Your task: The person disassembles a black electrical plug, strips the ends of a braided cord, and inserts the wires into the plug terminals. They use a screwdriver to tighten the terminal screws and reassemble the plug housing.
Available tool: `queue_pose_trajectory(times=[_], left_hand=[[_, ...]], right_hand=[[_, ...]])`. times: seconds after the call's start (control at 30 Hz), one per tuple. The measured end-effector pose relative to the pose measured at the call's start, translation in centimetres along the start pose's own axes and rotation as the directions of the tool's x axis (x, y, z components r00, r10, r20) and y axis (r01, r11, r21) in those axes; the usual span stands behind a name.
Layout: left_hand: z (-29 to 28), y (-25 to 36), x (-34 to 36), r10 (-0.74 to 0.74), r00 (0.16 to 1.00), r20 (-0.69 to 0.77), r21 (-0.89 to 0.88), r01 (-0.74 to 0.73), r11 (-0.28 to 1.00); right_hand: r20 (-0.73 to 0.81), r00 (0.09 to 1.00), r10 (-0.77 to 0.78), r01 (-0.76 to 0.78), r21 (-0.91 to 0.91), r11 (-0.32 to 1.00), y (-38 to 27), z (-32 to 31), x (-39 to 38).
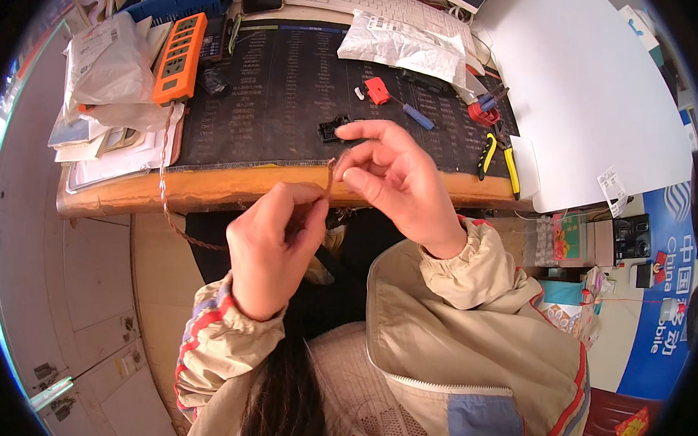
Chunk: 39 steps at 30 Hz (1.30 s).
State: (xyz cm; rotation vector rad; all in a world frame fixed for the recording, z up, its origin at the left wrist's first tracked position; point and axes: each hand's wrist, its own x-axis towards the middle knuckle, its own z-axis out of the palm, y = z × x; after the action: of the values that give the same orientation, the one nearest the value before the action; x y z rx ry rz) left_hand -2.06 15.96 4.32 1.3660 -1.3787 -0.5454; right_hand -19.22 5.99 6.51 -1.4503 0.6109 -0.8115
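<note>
My left hand (268, 241) pinches a thin copper-coloured wire (330, 181) between thumb and forefinger, its end pointing up just in front of the desk's edge. Right beside that wire end is my right hand (394, 177), fingers curved and apart, with nothing visible held in them. Whether a fingertip touches the wire is hard to make out. Just beyond my hands lies a small black plug part (333, 129) on the dark desk mat. A twisted cord (163, 168) hangs from an orange power strip (180, 60) over the desk's front edge toward my lap.
Farther back are a red plastic piece (377, 90), a blue-handled screwdriver (418, 117) and a white plastic parcel (404, 48). Yellow-and-black pliers (510, 168) lie at the right front edge. Bagged papers (109, 65) are stacked left; a keyboard (371, 5) stands behind.
</note>
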Motion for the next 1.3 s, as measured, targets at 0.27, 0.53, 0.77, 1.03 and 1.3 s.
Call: queue_pose_trajectory(times=[0.27, 0.53, 0.77, 1.03, 1.3], left_hand=[[2.2, -1.4, -0.5, 0.457, 0.888, -0.049, 0.368, -0.41, 0.835], [0.5, -1.4, 1.1, -0.286, 0.901, 0.328, -0.766, 0.43, 0.478], [2.7, -1.4, 0.8, -0.29, 0.955, 0.054, -0.715, 0.24, 0.656], [2.3, -2.7, 1.8, -0.271, 0.962, -0.011, -0.438, 0.239, 0.867], [-0.6, -2.8, 5.7, -0.063, 0.994, 0.088, -0.08, 0.07, 0.994]], right_hand=[[-0.028, 0.992, 0.124, -0.127, -0.157, 0.979, 1.0, 0.7, -1.6], [-0.042, 0.999, 0.013, -0.014, -0.035, 0.999, 1.6, 0.7, -1.6], [-0.085, 0.971, -0.224, 0.166, -0.437, 0.884, 2.6, 2.2, -2.6], [0.073, 0.856, -0.511, 0.444, -0.608, 0.657, 5.8, 2.5, -2.2], [0.251, 0.908, -0.336, 0.393, -0.787, 0.474, 2.0, -5.5, 3.2]])
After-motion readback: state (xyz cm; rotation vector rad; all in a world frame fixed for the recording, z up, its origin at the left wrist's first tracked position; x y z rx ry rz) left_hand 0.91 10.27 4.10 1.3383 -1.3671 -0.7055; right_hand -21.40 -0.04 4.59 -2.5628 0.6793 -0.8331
